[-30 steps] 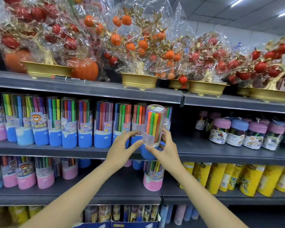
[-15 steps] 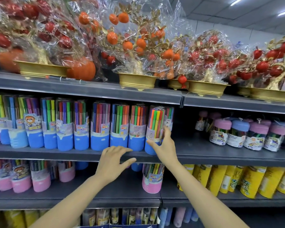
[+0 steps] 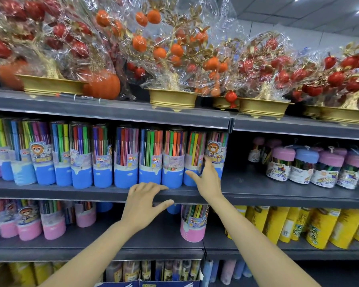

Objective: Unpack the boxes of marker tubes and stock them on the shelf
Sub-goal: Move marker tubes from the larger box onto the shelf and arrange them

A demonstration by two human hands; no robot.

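Observation:
A row of clear marker tubes with blue bases stands along the middle shelf (image 3: 50, 188). The rightmost front tube (image 3: 194, 156) stands upright at the row's end, with a bear-label tube (image 3: 216, 150) just behind it. My right hand (image 3: 208, 179) is at that end, fingers straight, thumb spread; its fingertips touch the bear-label tube and its thumb lies against the end tube's blue base. My left hand (image 3: 144, 200) rests with loose fingers on the shelf's front edge and holds nothing. Pink-based tubes (image 3: 192, 222) stand on the shelf below.
Wrapped gold-potted fruit trees (image 3: 172, 79) fill the top shelf. Short jars with pink and blue lids (image 3: 303, 166) stand to the right on the middle shelf, with bare shelf between them and the tubes. Yellow canisters (image 3: 298, 226) fill the lower right. Open blue boxes (image 3: 145, 283) sit at the bottom.
The tube held up in both hands one second ago now stands at the right end of the row. My left hand dropped to the shelf edge; my right hand opened against the tubes.

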